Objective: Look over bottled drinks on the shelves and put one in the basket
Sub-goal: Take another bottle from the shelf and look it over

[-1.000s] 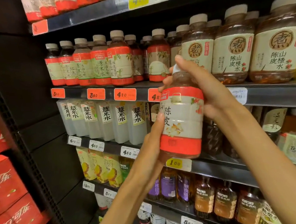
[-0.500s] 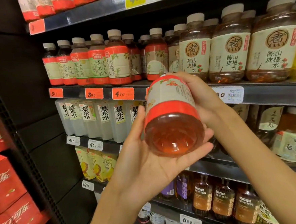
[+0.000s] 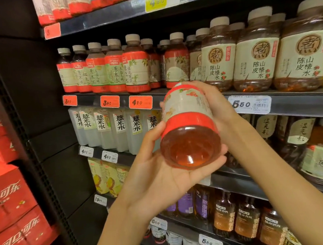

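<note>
— Amber tea bottle (image 3: 188, 124), upright a second ago, now lies tipped, base toward the camera at frame centre, in front of the shelves (image 3: 202, 95). Who holds it?

— Left hand (image 3: 160, 177) cups it from 7 o'clock; right hand (image 3: 215, 104) grips its top. Inspection, seemingly; basket unseen.

The bottle (image 3: 188, 128) near the camera is clear, shiny plastic, and its see-through bottom catches a bright spot of light. A smooth printed wrap of red and cream goes around it. The shelf edges (image 3: 293, 101) look like dark, dull metal. The price tags (image 3: 140, 102) look like flat paper. On the left, the red boxes (image 3: 11, 205) look like smooth, slightly shiny cardboard.
</note>
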A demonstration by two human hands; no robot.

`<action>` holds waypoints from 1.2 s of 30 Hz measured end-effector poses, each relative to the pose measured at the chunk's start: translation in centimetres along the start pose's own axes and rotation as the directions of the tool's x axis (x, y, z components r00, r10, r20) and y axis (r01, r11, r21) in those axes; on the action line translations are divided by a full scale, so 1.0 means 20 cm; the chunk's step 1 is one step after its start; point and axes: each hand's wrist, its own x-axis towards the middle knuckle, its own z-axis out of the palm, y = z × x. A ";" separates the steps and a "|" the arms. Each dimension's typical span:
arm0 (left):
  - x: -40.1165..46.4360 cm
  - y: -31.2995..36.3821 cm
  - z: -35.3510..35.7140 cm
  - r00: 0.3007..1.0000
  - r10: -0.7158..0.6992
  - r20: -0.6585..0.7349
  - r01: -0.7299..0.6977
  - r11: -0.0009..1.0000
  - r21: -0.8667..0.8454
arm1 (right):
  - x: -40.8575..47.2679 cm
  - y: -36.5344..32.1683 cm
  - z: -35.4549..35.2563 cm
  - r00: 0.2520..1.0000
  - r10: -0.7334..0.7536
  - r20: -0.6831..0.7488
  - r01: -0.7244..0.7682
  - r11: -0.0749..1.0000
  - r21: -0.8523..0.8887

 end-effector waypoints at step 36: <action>0.28 0.08 -0.23 0.783 0.593 0.188 -0.293 0.084 0.952 | -0.15 -0.07 0.08 0.634 -0.715 0.293 0.735 0.440 -0.516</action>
